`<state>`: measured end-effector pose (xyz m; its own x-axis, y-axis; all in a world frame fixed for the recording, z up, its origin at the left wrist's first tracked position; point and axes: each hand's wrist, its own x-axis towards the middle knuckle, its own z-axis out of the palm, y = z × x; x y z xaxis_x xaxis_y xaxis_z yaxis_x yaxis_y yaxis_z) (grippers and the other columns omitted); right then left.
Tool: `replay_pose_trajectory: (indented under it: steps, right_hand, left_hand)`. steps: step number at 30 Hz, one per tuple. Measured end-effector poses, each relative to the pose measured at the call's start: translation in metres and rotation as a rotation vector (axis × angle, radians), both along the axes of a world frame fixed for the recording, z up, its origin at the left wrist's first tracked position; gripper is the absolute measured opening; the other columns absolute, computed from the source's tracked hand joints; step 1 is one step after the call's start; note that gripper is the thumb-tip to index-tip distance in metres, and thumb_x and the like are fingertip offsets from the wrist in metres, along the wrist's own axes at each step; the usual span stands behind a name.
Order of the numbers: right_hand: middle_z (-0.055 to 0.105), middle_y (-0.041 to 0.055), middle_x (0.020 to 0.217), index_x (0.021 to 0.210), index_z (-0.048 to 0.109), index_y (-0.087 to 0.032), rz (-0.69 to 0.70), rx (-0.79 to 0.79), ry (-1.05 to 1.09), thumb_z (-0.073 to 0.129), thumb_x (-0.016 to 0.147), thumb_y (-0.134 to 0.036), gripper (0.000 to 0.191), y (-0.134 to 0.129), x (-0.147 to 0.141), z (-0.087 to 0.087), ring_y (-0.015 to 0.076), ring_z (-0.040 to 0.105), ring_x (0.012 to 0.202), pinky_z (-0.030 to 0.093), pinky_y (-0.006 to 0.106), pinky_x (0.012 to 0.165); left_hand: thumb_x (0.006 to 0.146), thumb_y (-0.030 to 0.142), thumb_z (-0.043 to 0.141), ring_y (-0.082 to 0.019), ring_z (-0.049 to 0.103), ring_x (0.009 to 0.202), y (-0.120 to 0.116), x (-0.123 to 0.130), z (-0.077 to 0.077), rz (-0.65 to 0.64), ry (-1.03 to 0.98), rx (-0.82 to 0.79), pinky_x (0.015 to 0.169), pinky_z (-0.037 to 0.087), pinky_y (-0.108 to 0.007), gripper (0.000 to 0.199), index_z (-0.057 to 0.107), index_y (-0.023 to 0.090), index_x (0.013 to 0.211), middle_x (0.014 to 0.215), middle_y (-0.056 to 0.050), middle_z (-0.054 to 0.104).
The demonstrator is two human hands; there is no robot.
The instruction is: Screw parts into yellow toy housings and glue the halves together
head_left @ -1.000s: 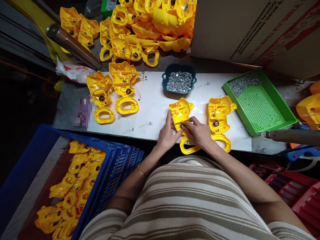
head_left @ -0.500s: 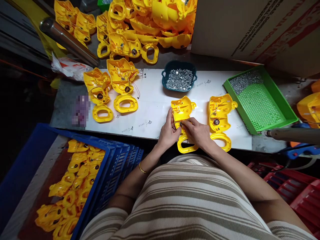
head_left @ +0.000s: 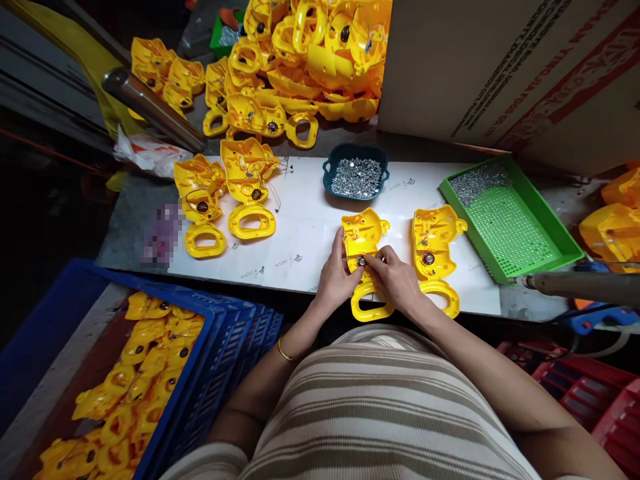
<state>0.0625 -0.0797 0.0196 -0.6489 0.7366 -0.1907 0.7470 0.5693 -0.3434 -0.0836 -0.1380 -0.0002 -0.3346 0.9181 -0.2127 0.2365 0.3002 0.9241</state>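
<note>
A yellow plastic shell half (head_left: 364,227), hollow side up, lies in front of me with thin wires inside. Around its left edge my left hand (head_left: 336,277) is closed, thumb near the lower part. A small round speaker (head_left: 361,261) with a dark centre sits in the shell. My right hand (head_left: 399,277) has its fingers curled together, the index fingertip pressing the speaker's right rim. Below both hands shows the shell's ring-shaped handle (head_left: 356,308), partly covered by the right hand. To the right rests a similar shell (head_left: 434,233) with its own speaker and wires.
Behind the shell stands a dark teal basin (head_left: 327,181) of small metal screws. A green perforated tray (head_left: 530,227) with more screws is at right, beside a cardboard box (head_left: 450,73). More yellow shells (head_left: 250,170) lie left and pile behind. A blue crate (head_left: 210,320) holds others.
The camera view has shifted, so the table sits lower in the picture. My right hand's fingers have drawn back slightly, uncovering more of the speaker. My left hand keeps its hold on the shell.
</note>
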Motion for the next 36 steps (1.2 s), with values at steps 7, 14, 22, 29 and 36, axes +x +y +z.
replay_pose_trajectory:
  steps: [7, 14, 22, 29, 36]
  right_hand:
    - [0.060, 0.0038, 0.098, 0.117, 0.066, -0.033, -0.049, -0.008, -0.023, 0.037, 0.097, -0.046, 0.038, 0.006, 0.001, -0.006, 0.0128, 0.055, 0.066, 0.021, 0.027, 0.049]
    - [0.061, 0.0049, 0.101, 0.124, 0.062, -0.033, 0.000, 0.045, -0.032, 0.037, 0.097, -0.043, 0.038, 0.005, 0.003, -0.010, 0.0136, 0.055, 0.068, 0.020, 0.027, 0.049]
    - [0.067, 0.0072, 0.102, 0.122, 0.063, -0.024, -0.090, 0.051, 0.222, 0.038, 0.097, -0.038, 0.038, -0.002, 0.011, -0.001, 0.0157, 0.062, 0.073, 0.032, 0.026, 0.051]
    - [0.075, 0.0059, 0.090, 0.098, 0.072, -0.019, -0.183, -0.459, 0.562, 0.056, 0.088, -0.039, 0.027, -0.024, 0.005, 0.019, 0.0162, 0.067, 0.071, 0.049, 0.027, 0.064]
    - [0.068, 0.0035, 0.068, 0.087, 0.070, -0.014, -0.348, -1.079, 0.701, 0.065, 0.074, -0.057, 0.046, -0.029, -0.007, 0.010, 0.0112, 0.058, 0.054, 0.041, 0.020, 0.043]
  left_hand:
    - [0.074, 0.008, 0.061, -0.019, 0.069, 0.093, 0.005, -0.001, 0.004, -0.027, -0.015, 0.002, 0.078, 0.057, -0.030, 0.095, 0.015, 0.032, 0.153, 0.137, -0.009, 0.055]
    - [0.072, 0.011, 0.068, -0.019, 0.070, 0.087, 0.006, -0.009, 0.015, -0.070, -0.104, -0.043, 0.073, 0.057, -0.028, 0.100, 0.012, 0.026, 0.154, 0.132, -0.012, 0.060]
    - [0.072, 0.025, 0.079, -0.014, 0.072, 0.077, -0.026, -0.033, 0.014, 0.226, -0.641, -0.177, 0.072, 0.055, -0.022, 0.082, 0.039, 0.012, 0.142, 0.092, -0.009, 0.075]
    - [0.067, 0.019, 0.081, -0.011, 0.071, 0.073, -0.023, -0.025, 0.030, 0.296, -0.779, -0.152, 0.070, 0.056, -0.019, 0.053, 0.063, 0.015, 0.116, 0.088, -0.004, 0.075]
    - [0.064, 0.028, 0.084, -0.017, 0.072, 0.080, -0.017, -0.005, 0.038, 0.244, -0.733, -0.063, 0.076, 0.057, -0.027, 0.054, 0.064, 0.015, 0.112, 0.094, -0.007, 0.076]
